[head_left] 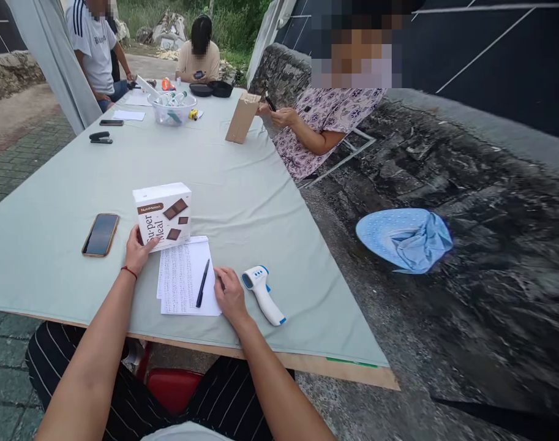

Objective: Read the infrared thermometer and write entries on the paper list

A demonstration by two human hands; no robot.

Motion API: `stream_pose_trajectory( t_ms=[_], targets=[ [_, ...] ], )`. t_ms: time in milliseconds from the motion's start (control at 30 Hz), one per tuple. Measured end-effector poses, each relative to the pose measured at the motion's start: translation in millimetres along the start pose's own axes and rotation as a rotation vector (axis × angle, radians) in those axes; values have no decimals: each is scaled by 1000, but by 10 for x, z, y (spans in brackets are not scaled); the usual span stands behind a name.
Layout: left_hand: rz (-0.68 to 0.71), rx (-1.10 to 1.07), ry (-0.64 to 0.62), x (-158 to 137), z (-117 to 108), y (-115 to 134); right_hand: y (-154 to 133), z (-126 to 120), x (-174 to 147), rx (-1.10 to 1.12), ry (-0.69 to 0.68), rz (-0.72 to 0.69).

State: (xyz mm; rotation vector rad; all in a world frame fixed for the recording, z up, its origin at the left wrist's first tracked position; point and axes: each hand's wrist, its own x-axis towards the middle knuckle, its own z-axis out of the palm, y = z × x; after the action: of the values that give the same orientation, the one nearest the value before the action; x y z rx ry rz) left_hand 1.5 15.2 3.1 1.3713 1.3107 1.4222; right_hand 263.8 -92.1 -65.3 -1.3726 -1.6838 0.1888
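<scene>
My left hand (140,250) grips the lower left side of a white snack box (162,208), its thumb across the front. The box stands upright, slightly tilted, and carries brown chocolate-like pictures and the words "NutriMotion" and "Meal". Beneath its near edge lie white sheets (176,278) with rows of small print. A black pen (202,283) rests on them at a slant. My right hand (229,293) lies at the sheets' right edge, fingers loosely bent and apart, holding nothing visible. Just to its right is a white and blue infrared thermometer (263,294).
A phone (100,234) lies left of the box; a stapler (100,138) is farther off. Toward the far end are a clear plastic basket (172,113), black containers (221,89) and a cardboard piece (242,119). Several people sit around the table. A blue hat (393,236) lies right, on stone.
</scene>
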Motion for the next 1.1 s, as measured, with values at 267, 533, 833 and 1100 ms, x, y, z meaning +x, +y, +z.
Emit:
stream_pose_trajectory(
  t_ms=[267,533,833,1100],
  targets=[
    [-18,79,-135,-276,30,50,-147,-270,22,-132,188,-75],
    [59,133,-126,-288,42,-63,248,-866,-335,-495,36,450],
    [52,239,-114,-319,64,13,163,-882,-146,-358,-233,801],
    [45,242,-109,-289,60,-44,-599,-512,277,733,-74,712]
  ],
)
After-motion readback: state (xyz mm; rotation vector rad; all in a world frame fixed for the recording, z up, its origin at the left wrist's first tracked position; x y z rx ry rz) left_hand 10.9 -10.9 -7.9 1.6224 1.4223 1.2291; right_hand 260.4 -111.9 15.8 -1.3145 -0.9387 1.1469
